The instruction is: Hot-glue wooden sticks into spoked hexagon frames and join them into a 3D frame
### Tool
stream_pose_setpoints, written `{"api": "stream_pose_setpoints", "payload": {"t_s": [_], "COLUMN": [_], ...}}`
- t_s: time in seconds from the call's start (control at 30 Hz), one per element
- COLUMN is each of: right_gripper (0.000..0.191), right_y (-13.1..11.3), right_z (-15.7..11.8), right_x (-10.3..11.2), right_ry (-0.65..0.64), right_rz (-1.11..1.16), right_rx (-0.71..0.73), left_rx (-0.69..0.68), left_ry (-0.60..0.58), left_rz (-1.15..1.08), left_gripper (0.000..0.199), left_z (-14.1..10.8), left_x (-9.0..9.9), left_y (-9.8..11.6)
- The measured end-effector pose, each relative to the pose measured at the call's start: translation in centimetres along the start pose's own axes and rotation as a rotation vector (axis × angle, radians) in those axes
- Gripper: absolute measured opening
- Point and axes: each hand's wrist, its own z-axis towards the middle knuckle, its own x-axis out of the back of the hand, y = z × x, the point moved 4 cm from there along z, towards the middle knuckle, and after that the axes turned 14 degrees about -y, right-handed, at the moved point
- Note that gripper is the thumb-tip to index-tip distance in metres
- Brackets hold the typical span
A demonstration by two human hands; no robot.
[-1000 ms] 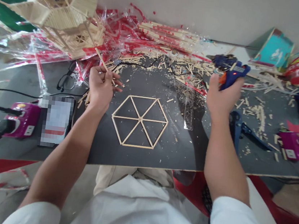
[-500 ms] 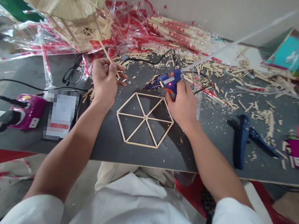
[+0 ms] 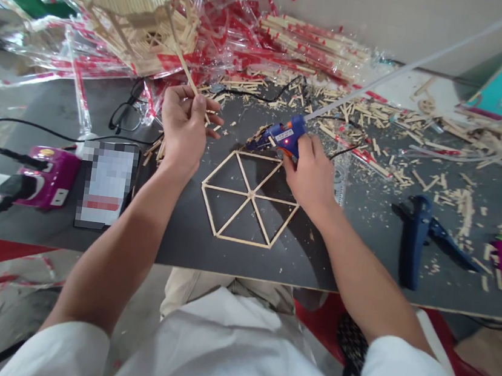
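Right hand [image 3: 309,180] aims a hot glue gun [image 3: 282,136] at the upper left of a hexagon frame [image 3: 250,195], left hand [image 3: 184,128] pinching a thin wooden stick [image 3: 181,63]
The hexagon frame lies flat on the dark work board [image 3: 350,273], between and just below the hands; the right fingers wrap closed around the blue grip, with the nozzle tip just over the frame's top edge, contact unclear. The left thumb and fingers pinch narrowly on the stick, which tilts toward the upper left. A long glue stick [image 3: 383,82] runs from the gun's rear. Farther off lie a blue hand tool [image 3: 414,241] at right, wood chips [image 3: 365,113] across the board's far side, and a stick-built model [image 3: 135,9] at upper left
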Motion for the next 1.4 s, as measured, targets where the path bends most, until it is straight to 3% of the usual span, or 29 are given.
{"api": "stream_pose_setpoints", "payload": {"t_s": [0.3, 0.6, 0.77, 1.17, 1.4], "right_gripper": [0.041, 0.043, 0.042, 0.039, 0.033], "right_y": [-0.2, 0.0, 0.8, 2.7, 3.8], "right_z": [-0.2, -0.5, -1.1, -1.6, -1.7], "right_x": [0.6, 1.6, 2.2, 2.8, 3.4], "right_ry": [-0.043, -0.069, -0.042, 0.010, -0.033], "right_rz": [0.002, -0.017, 0.003, 0.027, 0.034], "right_rx": [-0.027, -0.074, -0.055, -0.057, -0.095], "left_rx": [0.041, -0.005, -0.003, 0.023, 0.035], "left_ry": [-0.018, 0.000, -0.027, -0.054, -0.050], "left_rz": [0.050, -0.017, -0.014, 0.093, 0.099], "left_gripper": [0.033, 0.028, 0.039, 0.031, 0.031], "left_z": [0.0, -0.2, -0.2, -0.2, 0.0], "left_x": [0.2, -0.2, 0.0, 0.1, 0.2], "left_y": [-0.3, 0.2, 0.2, 0.0, -0.4]}}
